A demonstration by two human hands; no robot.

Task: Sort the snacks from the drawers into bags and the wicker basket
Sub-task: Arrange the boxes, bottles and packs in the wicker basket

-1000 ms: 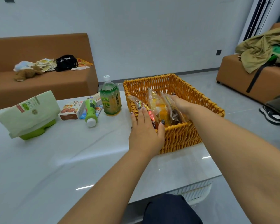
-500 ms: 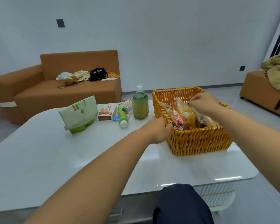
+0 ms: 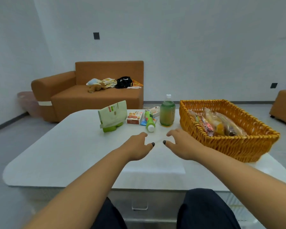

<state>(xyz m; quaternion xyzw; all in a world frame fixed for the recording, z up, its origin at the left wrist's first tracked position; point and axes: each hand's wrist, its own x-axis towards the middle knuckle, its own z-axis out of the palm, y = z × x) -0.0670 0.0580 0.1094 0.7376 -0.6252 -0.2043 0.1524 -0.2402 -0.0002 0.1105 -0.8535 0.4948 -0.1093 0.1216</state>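
Note:
The orange wicker basket [image 3: 234, 146] stands on the right side of the white table [image 3: 73, 154], with several clear-wrapped snack packs [image 3: 216, 123] leaning inside it. Both hands hover over the table just left of the basket, fingers spread and holding nothing: my left hand [image 3: 138, 147] and my right hand [image 3: 182, 142], thumbs almost meeting. Beyond them sit a green drink bottle [image 3: 167, 112], a lying green tube [image 3: 149, 120], a small biscuit box [image 3: 134, 117], another small box [image 3: 153, 110] and a pale green bag on a green stand [image 3: 112, 114].
A drawer handle [image 3: 139, 206] shows in the table's front between my knees. A brown sofa [image 3: 92, 96] with a plush toy, papers and a black bag stands behind the table. Another brown seat [image 3: 284, 106] is at far right.
Both hands have left the basket and its snack packs and moved left over the bare table. The view has pulled back and up.

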